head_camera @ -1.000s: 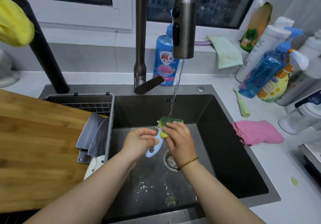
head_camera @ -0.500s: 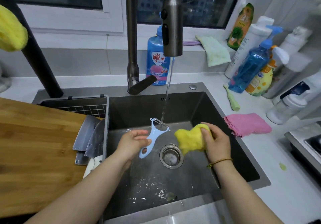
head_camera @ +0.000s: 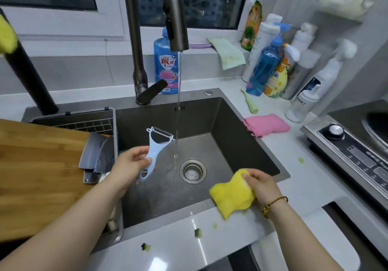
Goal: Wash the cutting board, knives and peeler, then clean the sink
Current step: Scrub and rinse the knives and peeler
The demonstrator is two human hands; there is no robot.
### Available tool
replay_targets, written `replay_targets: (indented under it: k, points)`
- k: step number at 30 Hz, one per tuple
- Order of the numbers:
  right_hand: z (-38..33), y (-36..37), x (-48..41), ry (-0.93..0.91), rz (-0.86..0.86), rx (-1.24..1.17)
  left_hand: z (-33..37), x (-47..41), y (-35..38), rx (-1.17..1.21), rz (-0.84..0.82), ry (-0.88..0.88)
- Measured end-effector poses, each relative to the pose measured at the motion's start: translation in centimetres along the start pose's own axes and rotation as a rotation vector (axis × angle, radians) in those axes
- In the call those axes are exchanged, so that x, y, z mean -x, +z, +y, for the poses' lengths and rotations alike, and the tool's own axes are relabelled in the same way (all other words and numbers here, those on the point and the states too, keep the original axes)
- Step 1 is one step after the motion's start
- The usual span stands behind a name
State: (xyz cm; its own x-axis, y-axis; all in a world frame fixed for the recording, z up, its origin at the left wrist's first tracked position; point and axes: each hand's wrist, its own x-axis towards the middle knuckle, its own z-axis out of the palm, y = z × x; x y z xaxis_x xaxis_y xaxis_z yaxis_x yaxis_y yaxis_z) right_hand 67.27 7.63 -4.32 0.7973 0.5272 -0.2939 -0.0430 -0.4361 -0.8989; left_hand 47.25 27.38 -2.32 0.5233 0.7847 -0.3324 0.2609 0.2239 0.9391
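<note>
Our left hand (head_camera: 131, 165) grips the peeler (head_camera: 156, 144), our right hand (head_camera: 260, 186) the sponge (head_camera: 231, 197). Knives (head_camera: 96, 155) look done; the sink (head_camera: 241, 144) waits.

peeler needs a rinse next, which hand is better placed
Left. The left hand grips the peeler just beside the water stream; the right hand holds the sponge near the sink's front rim.

Your right hand (head_camera: 260, 184) has pulled the sponge (head_camera: 231, 195) off the peeler (head_camera: 155, 146), out to the front rim of the sink (head_camera: 241, 144) near its right corner. Your left hand (head_camera: 130, 165) now holds the peeler just left of the stream (head_camera: 178, 81).
</note>
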Motion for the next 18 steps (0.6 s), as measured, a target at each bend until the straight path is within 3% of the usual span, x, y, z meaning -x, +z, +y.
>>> replay_targets:
  k: [8,12,14,18]
  points:
    - [1.4,-0.5,1.5,-0.158,0.189,0.683,-0.8,2.9,-3.0,-0.094,0.080,0.021]
    - [0.0,1.8,2.6,-0.451,0.417,0.571,-0.9,4.4,-5.2,-0.180,0.109,0.079]
    - [-1.4,5.0,3.2,-0.594,0.345,0.494,-0.7,5.5,-6.8,-0.262,0.121,0.121]
    - [-3.5,13.0,3.9,-0.778,-0.074,0.438,-0.6,7.1,-9.9,-0.332,0.180,0.144]
